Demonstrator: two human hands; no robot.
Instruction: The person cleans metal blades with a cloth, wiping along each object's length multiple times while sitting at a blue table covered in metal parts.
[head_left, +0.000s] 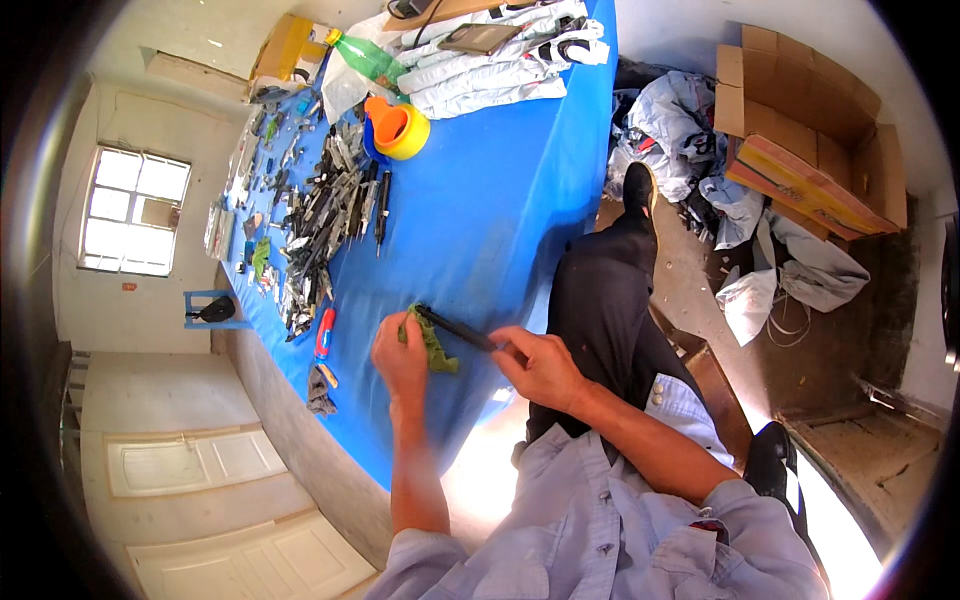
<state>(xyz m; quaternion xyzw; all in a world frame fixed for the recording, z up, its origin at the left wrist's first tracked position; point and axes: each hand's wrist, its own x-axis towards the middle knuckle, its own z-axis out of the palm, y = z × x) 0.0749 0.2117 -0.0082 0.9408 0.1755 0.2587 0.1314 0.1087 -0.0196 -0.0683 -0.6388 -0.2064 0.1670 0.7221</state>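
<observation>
A slim black bar-shaped part (458,329) slants across the blue-covered table's near side, held between my two hands. My left hand (402,355) is closed on a crumpled green cloth (436,352), which lies against the bar's far left end. With fingers pinched, my right hand (545,368) grips the bar's other end near the table edge. Beyond them, similar long black parts (382,210) lie beside a large heap of black and grey parts (318,220). What kind of part the bar is, I cannot tell.
On the blue tablecloth (480,220) lie a red and blue tool (325,333) and a grey rag (320,392). Farther back are a yellow and orange container (403,132), a green bottle (368,62) and pale bundles (490,75). A cardboard box (810,140) stands at right.
</observation>
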